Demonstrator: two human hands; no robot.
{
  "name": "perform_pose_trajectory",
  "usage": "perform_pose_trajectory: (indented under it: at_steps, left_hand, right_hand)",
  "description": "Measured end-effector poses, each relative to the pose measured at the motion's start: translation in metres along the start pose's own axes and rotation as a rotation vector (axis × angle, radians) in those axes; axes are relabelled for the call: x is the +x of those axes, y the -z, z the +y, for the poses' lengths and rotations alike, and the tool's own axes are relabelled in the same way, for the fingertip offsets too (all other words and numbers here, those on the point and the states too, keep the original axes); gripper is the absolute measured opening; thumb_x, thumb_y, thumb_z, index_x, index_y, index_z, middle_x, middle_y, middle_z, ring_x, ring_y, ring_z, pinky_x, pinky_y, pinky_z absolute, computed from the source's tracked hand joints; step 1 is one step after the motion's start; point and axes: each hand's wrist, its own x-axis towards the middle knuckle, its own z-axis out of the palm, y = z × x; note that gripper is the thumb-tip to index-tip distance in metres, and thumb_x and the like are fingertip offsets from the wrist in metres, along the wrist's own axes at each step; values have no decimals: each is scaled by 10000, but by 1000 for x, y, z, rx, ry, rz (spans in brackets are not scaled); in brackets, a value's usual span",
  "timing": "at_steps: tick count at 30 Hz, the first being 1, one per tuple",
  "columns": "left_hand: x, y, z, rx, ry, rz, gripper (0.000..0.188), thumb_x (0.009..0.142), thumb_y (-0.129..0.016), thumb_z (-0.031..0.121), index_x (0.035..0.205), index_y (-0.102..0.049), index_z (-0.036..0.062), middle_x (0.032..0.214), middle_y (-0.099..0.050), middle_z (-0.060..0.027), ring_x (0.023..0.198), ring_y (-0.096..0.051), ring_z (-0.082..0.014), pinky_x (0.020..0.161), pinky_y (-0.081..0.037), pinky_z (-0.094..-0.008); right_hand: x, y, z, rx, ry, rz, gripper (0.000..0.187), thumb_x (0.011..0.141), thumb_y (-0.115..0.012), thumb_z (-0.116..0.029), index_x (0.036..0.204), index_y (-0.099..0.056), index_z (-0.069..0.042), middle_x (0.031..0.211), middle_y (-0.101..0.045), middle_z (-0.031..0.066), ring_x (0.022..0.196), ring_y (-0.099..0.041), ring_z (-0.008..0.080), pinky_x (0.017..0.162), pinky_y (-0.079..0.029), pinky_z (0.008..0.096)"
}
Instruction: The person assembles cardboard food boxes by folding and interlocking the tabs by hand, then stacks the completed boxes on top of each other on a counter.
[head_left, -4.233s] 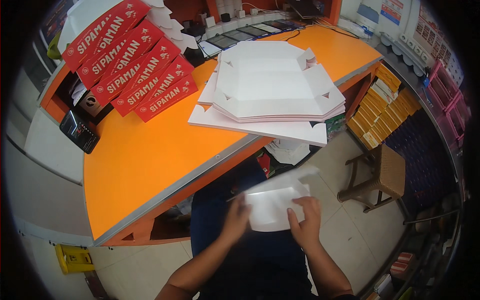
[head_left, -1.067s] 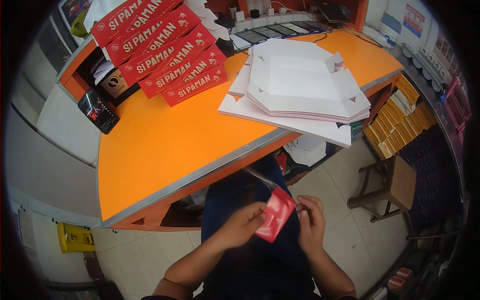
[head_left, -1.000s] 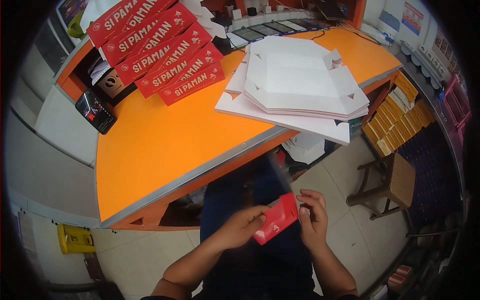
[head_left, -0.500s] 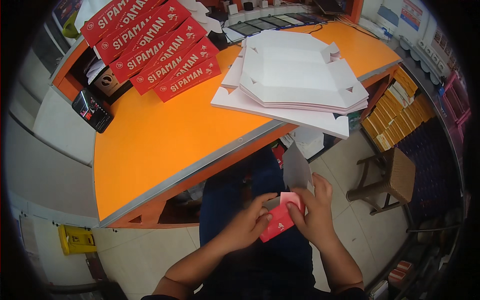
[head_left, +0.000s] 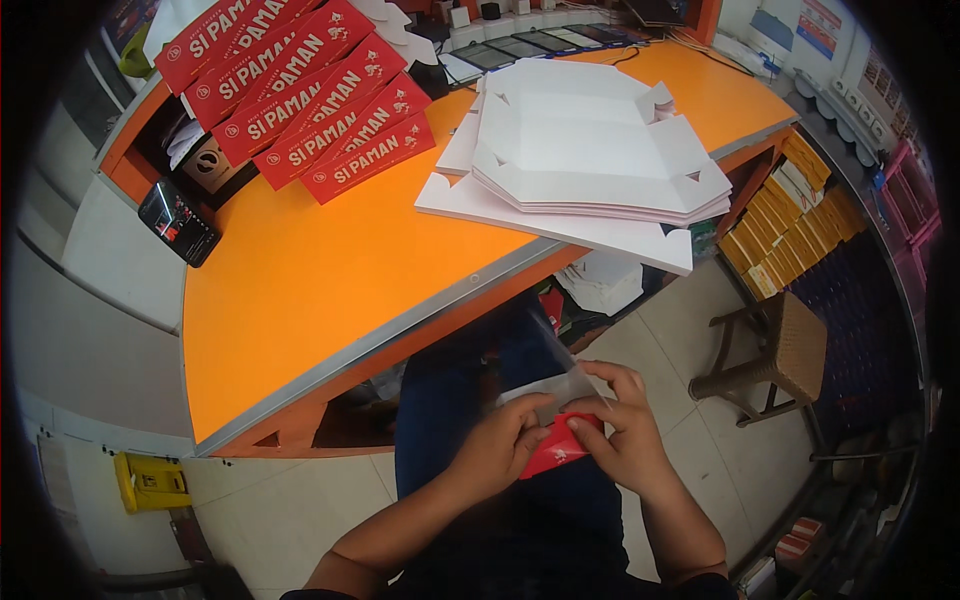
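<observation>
Above my lap I hold a red cardboard box point(head_left: 548, 460), partly folded, with its pale inner side turned up at the far edge. My left hand point(head_left: 488, 452) is closed on its left side, thumb on the red face. My right hand point(head_left: 628, 440) grips the right side, thumb on the red panel and fingers behind the raised flap. That flap is smeared by motion. Beyond my hands, flat white box blanks point(head_left: 600, 150) lie stacked on the orange table point(head_left: 330, 300). Folded red boxes point(head_left: 310, 110) are piled at the far left of the table.
A phone point(head_left: 180, 222) leans at the table's left edge. The table's metal-trimmed front edge point(head_left: 400, 318) runs just beyond my hands. To the right stands a brown stool point(head_left: 775, 350), with yellow packs point(head_left: 785, 225) on a shelf behind it. A yellow object point(head_left: 152, 482) is at the lower left.
The upright flap has swung down and left, and the pale inside now shows between my hands. My right fingers have spread over the fold. Both hands keep their hold.
</observation>
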Motion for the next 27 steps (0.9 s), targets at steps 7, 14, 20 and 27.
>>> perform_pose_trajectory:
  at_steps: [7, 14, 20, 27]
  left_hand:
    - [1, -7, -4, 5, -31, 113, 347, 972, -604, 20, 1296, -478, 26, 755, -536, -57, 670, -549, -141, 623, -448, -278]
    - [7, -3, -8, -253, 178, 251, 267, 1023, -556, 80, 1281, -511, 28, 827, -569, -35, 777, -573, -105, 695, -468, -271]
    - [15, 0, 2, -410, 147, 150, 272, 1042, -517, 94, 1303, -503, 18, 972, -599, -43, 827, -589, -105, 762, -489, -254]
    - [13, -2, -34, -330, 180, 246, 387, 1052, -501, 168, 1402, -422, 24, 1326, -534, -154, 1217, -540, -214, 1046, -432, -355]
  right_hand:
    - [-6, -17, 1, 19, -3, -39, 327, 839, -711, -36, 1162, -735, -85, 1472, -468, 195, 1281, -455, 371, 1075, -389, 428]
    - [-12, -25, -16, -72, 72, 86, 778, 737, -855, -272, 1440, -546, -149, 1537, -320, 312, 1334, -432, 445, 1074, -390, 474]
    - [-15, -35, -12, -178, 69, 171, 866, 639, -901, -333, 1414, -572, -128, 1512, -332, 323, 1347, -414, 473, 1084, -379, 503]
    - [-27, -12, 25, 273, -86, 579, 705, 774, -752, -184, 1428, -544, -24, 1503, -376, 242, 1401, -389, 364, 1119, -386, 459]
